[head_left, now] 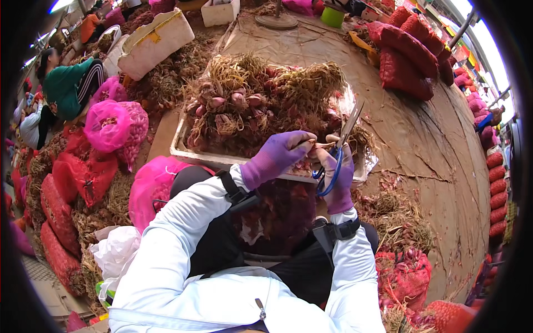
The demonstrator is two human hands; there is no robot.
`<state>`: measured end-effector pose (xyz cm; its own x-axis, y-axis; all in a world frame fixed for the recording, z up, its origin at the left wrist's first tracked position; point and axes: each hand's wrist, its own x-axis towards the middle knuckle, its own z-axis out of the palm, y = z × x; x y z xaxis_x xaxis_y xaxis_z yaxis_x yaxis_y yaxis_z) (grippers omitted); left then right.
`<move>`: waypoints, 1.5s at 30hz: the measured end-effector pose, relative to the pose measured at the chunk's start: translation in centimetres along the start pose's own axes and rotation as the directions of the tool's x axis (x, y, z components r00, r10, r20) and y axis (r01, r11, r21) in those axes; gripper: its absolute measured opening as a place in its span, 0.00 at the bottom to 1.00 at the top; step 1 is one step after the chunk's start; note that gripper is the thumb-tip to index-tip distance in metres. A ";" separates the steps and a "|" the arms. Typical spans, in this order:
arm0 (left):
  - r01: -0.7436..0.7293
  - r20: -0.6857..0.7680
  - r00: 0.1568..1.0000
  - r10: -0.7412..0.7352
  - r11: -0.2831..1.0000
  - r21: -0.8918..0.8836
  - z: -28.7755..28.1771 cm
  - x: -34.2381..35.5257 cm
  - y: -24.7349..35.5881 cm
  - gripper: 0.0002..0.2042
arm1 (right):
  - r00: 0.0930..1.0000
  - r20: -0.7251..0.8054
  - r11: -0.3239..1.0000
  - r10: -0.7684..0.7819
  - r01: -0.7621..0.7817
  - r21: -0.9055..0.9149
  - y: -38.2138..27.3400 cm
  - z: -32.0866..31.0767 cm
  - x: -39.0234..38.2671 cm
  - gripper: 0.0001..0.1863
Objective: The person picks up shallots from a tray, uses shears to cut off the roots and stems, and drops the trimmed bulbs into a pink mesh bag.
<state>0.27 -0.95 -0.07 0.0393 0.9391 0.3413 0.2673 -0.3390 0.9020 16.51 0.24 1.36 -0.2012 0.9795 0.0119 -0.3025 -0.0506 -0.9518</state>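
Observation:
My left hand (276,156), in a purple glove, pinches a small dried shallot stalk (318,145) above the white foam crate (216,159). Beside it my right hand (337,176), gloved the same way, grips blue-handled scissors (350,123), blades pointing up and open a little; its fingertips are close to the stalk. The crate holds a heaped pile of shallots (252,97) with dry, straw-coloured leaves and roots. Whether my right fingers also touch the stalk I cannot tell.
Pink mesh sacks (111,126) and red ones (60,225) lie at left, near seated co-workers (65,86). Foam boxes (152,44) stand behind them. Red sacks (405,58) are stacked back right on a brown tarp (427,144). Trimmings (394,222) lie by my right arm.

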 end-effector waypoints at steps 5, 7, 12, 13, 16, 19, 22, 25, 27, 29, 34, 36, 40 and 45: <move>0.403 0.266 0.914 -0.306 0.761 -0.509 -1.3 0.4 1.3 0.14 | 1.000 0.013 0.993 -0.024 0.023 0.117 -0.2 -0.6 0.3 0.17; 0.415 0.261 0.909 -0.324 0.664 -0.622 -1.5 0.6 0.1 0.14 | 1.000 0.016 0.995 -0.011 0.009 0.102 -0.4 -0.5 0.3 0.18; 0.369 0.234 0.923 -0.307 0.521 -0.770 -2.1 0.9 -1.2 0.13 | 0.998 0.059 0.994 0.008 -0.014 0.111 -0.1 -1.2 0.3 0.19; 0.369 0.234 0.923 -0.307 0.521 -0.770 -1.9 0.9 -1.2 0.13 | 0.998 0.059 0.994 0.008 -0.014 0.110 0.1 -1.2 0.4 0.19; 0.456 0.297 0.888 -0.351 0.585 -0.671 -1.0 0.6 -1.3 0.13 | 0.998 0.047 0.999 0.030 -0.031 0.024 0.6 -0.9 0.4 0.18; 0.484 0.281 0.869 -0.407 0.589 -0.647 -0.8 0.3 -2.2 0.14 | 0.985 0.002 0.974 0.170 -0.168 0.152 0.9 -0.1 0.4 0.17; 0.496 0.348 0.867 -0.356 0.556 -0.667 -1.7 0.9 -2.5 0.14 | 0.988 0.021 0.988 0.155 -0.155 -0.009 0.6 -0.8 0.4 0.17; 0.520 0.397 0.853 -0.338 0.499 -0.693 -2.1 1.4 -1.8 0.15 | 0.997 -0.026 0.993 0.069 -0.071 -0.099 0.2 -0.8 0.5 0.19; 0.552 0.422 0.833 -0.358 0.478 -0.683 -2.0 1.3 -1.2 0.15 | 1.000 -0.011 0.996 0.011 -0.012 -0.086 0.9 -0.9 0.6 0.20; 0.436 0.350 0.900 -0.261 0.588 -0.682 -2.1 0.5 -0.8 0.15 | 1.000 0.019 1.000 0.020 -0.020 0.002 0.9 -0.3 0.3 0.24; 0.385 0.308 0.920 -0.241 0.697 -0.605 -0.9 0.1 -1.0 0.15 | 0.997 0.071 0.997 -0.025 0.030 -0.070 1.6 -0.5 0.2 0.26; 0.323 0.283 0.942 -0.181 0.722 -0.611 -0.3 0.0 -1.3 0.14 | 0.996 0.085 0.997 -0.039 0.044 -0.061 1.7 -0.1 0.1 0.26; 0.076 0.161 0.987 -0.002 0.889 -0.451 -0.4 0.2 -0.7 0.13 | 0.973 0.158 0.952 -0.170 0.204 -0.230 1.5 -0.1 -0.1 0.24; 0.434 0.391 0.887 -0.244 0.729 -0.530 -1.4 0.5 -0.3 0.11 | 0.992 0.127 0.979 -0.010 0.036 -0.203 0.5 -0.5 -0.1 0.22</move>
<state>-1.10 -0.48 0.22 0.3465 0.9378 -0.0202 -0.2984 0.1307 0.9454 16.87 0.22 0.71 -0.3146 0.9473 0.0604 -0.1143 0.0253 -0.9931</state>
